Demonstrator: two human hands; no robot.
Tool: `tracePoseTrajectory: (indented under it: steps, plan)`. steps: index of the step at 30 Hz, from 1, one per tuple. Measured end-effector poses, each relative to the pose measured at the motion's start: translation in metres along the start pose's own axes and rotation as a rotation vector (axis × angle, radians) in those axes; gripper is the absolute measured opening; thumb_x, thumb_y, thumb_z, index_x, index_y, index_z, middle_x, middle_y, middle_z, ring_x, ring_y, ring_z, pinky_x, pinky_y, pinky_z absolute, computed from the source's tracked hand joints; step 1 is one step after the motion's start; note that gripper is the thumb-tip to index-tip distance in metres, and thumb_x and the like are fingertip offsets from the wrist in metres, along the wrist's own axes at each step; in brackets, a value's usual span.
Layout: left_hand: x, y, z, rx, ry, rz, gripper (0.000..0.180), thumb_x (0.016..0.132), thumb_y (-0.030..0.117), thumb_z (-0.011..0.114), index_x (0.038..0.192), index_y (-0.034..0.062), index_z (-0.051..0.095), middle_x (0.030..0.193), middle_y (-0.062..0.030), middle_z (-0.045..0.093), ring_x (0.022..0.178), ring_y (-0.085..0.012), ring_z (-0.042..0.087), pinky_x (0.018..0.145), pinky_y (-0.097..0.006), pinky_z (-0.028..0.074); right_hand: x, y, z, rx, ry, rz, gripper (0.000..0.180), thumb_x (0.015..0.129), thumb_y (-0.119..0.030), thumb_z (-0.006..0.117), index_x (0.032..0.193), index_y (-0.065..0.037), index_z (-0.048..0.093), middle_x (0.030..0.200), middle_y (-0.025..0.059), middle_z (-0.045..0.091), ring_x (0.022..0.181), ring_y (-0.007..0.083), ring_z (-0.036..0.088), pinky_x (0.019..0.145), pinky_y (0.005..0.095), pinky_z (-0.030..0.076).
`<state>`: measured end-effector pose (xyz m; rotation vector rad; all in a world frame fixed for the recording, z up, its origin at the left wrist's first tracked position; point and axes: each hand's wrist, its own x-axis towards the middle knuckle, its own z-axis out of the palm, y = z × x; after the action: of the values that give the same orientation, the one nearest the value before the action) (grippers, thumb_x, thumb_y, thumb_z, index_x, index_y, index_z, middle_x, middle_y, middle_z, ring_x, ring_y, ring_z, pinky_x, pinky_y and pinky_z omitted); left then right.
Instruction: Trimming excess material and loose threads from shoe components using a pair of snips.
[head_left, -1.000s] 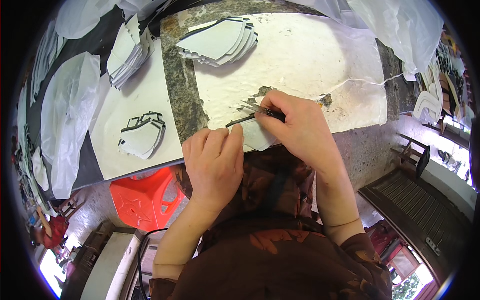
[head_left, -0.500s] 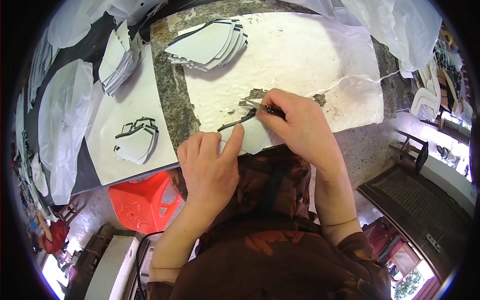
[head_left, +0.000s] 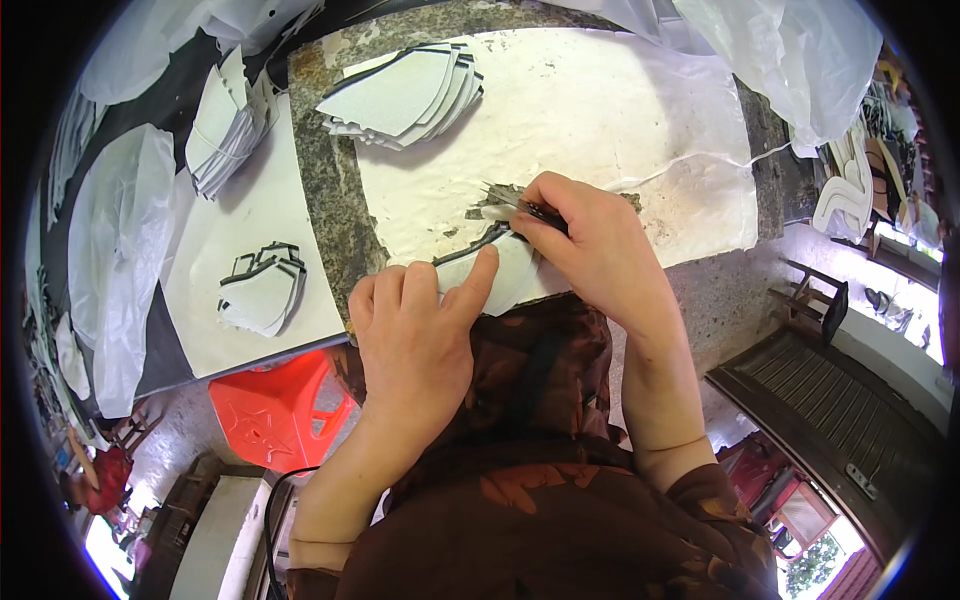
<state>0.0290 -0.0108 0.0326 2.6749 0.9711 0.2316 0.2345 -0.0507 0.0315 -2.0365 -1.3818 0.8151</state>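
Note:
A white curved piece with a black strip along its far edge (head_left: 515,268) lies at the table's near edge. My left hand (head_left: 415,325) holds it down, the thumb resting on its top and the fingers bent over its left end. In my right hand (head_left: 590,240) is a small dark-handled tool with two thin metal prongs (head_left: 510,198), pinched between thumb and fingers. The prongs are apart, just beyond the black strip. My right hand partly covers the tool and the piece's right end.
A fanned stack of white pieces (head_left: 400,100) sits at the far left of the white board (head_left: 620,120). Further left are a banded stack (head_left: 220,135) and a smaller pile (head_left: 262,290). Plastic bags (head_left: 120,250) flank the table; a red stool (head_left: 265,410) stands below it.
The tool's prongs have spread and moved slightly up, off the black strip. My left thumb has shifted a little on the piece. The whole view has drifted slightly.

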Motion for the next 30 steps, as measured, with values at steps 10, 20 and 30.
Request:
tracePoseTrajectory:
  steps: [10,20,30]
  plan:
    - [0.001,-0.001,0.0,-0.019,-0.002,-0.003,0.056,0.086,0.001,0.064,0.135,0.026,0.069,0.088,-0.0059,0.044,0.088,-0.026,0.05,0.085,-0.041,0.039,0.001,0.003,0.006,-0.012,0.044,-0.018,0.021,0.093,-0.022,0.072,0.096,-0.002,0.065,0.083,0.0166,0.067,0.074,0.0348,0.063,0.067,0.0403,0.05]
    - [-0.002,-0.002,0.008,-0.025,0.05,-0.036,0.047,0.088,0.003,0.065,0.133,0.015,0.069,0.1,-0.0091,0.054,0.097,-0.0291,0.054,0.093,-0.043,0.04,-0.003,0.009,0.012,-0.086,0.092,-0.113,0.02,0.094,-0.02,0.069,0.097,-0.003,0.059,0.087,0.0171,0.068,0.082,0.0395,0.067,0.069,0.0475,0.052]
    - [-0.003,-0.012,0.011,-0.253,0.15,-0.097,0.03,0.087,0.006,0.069,0.117,0.0069,0.065,0.115,-0.0108,0.062,0.109,-0.0327,0.057,0.098,-0.045,0.04,-0.011,-0.001,-0.016,0.443,-0.161,0.168,0.022,0.092,-0.015,0.075,0.106,0.001,0.068,0.081,0.0019,0.063,0.078,0.008,0.055,0.071,0.0272,0.047]
